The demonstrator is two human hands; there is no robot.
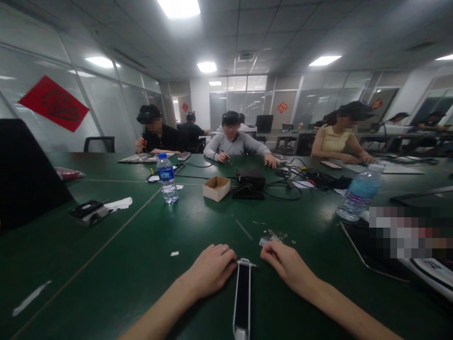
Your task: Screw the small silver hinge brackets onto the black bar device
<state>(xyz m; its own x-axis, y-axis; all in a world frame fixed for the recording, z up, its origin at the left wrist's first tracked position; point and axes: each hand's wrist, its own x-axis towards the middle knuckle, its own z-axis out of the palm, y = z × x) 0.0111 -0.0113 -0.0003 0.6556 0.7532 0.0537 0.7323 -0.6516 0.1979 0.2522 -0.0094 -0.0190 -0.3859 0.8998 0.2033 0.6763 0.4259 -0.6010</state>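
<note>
A long narrow black piece with a silver rim (243, 295) lies on the table in front of me, its far end crossed by a thin metal pin (253, 265). My left hand (211, 265) rests left of that end, fingers curled down against it at the pin's left side. Whatever the fingertips grip there is hidden. To the right, my right hand (285, 263) is apart from the piece, thumb and fingers pinched together. Its fingertips are beside a small pile of metal washers and bits (274, 236); anything between them is too small to make out.
Ahead stand an open cardboard box (216, 190), a black device (248, 184) with cables and a water bottle (167, 177). Another bottle (359, 193) and a dark tablet-like slab (375, 250) are to the right. A black-and-silver gadget (90, 212) lies left. Several people sit across the table.
</note>
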